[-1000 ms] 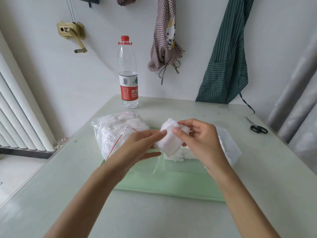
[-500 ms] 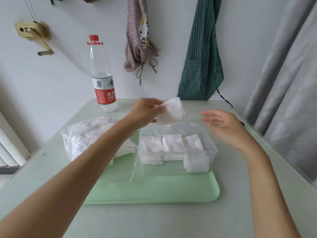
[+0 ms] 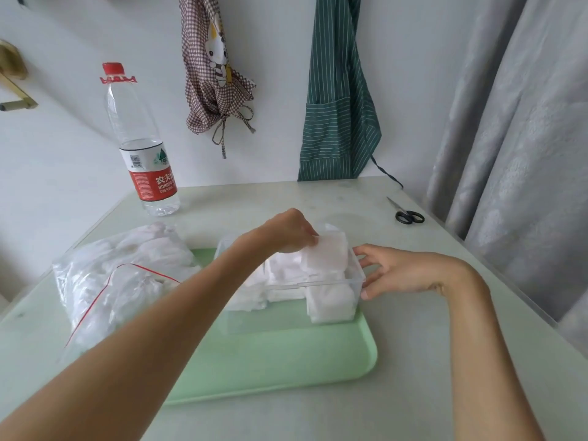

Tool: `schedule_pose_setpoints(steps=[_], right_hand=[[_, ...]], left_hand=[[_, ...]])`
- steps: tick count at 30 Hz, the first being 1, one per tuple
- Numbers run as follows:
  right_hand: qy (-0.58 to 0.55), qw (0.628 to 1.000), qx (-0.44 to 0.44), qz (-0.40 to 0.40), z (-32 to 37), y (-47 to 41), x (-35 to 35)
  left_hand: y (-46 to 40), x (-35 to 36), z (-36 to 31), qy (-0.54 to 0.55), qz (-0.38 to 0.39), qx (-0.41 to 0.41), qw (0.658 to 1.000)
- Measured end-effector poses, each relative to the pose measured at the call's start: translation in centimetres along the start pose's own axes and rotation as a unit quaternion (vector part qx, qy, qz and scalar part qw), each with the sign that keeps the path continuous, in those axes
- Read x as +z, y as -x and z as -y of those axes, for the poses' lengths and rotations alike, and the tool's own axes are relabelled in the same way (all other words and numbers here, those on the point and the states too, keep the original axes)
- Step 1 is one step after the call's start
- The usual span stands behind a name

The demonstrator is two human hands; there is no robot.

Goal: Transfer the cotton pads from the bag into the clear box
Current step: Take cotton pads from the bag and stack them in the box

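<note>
Left hand pinches a stack of cotton pads at its top edge, holding it over the far-right corner of the clear box. Stack's lower part looks already below the rim; can't tell if it touches the pads underneath. Right hand rests against the box's right wall at 3 o'clock, fingers relaxed and spread, thumb low near the front corner, steadying rather than gripping.

Box sits on a green tray, already holding several stacks of pads. Bag lies at 9 o'clock of the box, partly on the tray, still well filled, so the task is probably nowhere near done.

Risks: stack is held only by the top, so the lower pads could fan out or slip and land crooked. It could catch the rim or topple the neighbouring stacks if pushed down skewed. The box is light and could slide on the tray if the right hand lets go.

Around: water bottle at 11 o'clock, scissors at 2 o'clock, both well apart. Nothing blocks the drop but the pads already inside.
</note>
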State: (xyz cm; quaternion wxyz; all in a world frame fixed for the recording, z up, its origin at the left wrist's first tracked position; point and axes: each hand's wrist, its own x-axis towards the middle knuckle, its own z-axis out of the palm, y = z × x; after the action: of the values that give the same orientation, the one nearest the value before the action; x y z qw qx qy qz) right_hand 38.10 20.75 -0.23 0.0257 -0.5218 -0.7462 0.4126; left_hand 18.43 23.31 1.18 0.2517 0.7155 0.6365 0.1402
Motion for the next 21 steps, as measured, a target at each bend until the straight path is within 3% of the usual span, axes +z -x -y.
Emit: schedule_pose_setpoints(steps=[3,6,11,12,14,17,21], right_hand=[[0.008,1.0,-0.004,0.013,0.2,-0.1,0.1],[0.021,1.0,-0.002,0.018,0.2,-0.1,0.1],[0.053,0.999,0.01,0.009,0.1,0.1,-0.1],[0.054,0.998,0.011,0.01,0.2,0.2,-0.1],[0.053,0.999,0.009,0.012,0.4,0.4,-0.2],[0.03,0.999,-0.01,0.007,0.8,0.6,0.0],[-0.02,1.0,-0.022,0.002,1.7,0.8,0.5]], left_hand=[[-0.2,0.7,0.4,-0.028,-0.002,-0.01,1.0],[0.0,1.9,0.6,-0.102,-0.062,0.002,0.993],[0.7,1.7,0.5,-0.202,-0.181,0.11,0.956],[0.9,1.2,0.6,-0.191,-0.166,0.135,0.958],[1.2,0.1,0.7,-0.164,-0.065,0.173,0.969],[1.2,-0.4,1.0,-0.204,0.063,0.175,0.961],[0.7,0.4,1.1,-0.235,0.075,0.192,0.95]])
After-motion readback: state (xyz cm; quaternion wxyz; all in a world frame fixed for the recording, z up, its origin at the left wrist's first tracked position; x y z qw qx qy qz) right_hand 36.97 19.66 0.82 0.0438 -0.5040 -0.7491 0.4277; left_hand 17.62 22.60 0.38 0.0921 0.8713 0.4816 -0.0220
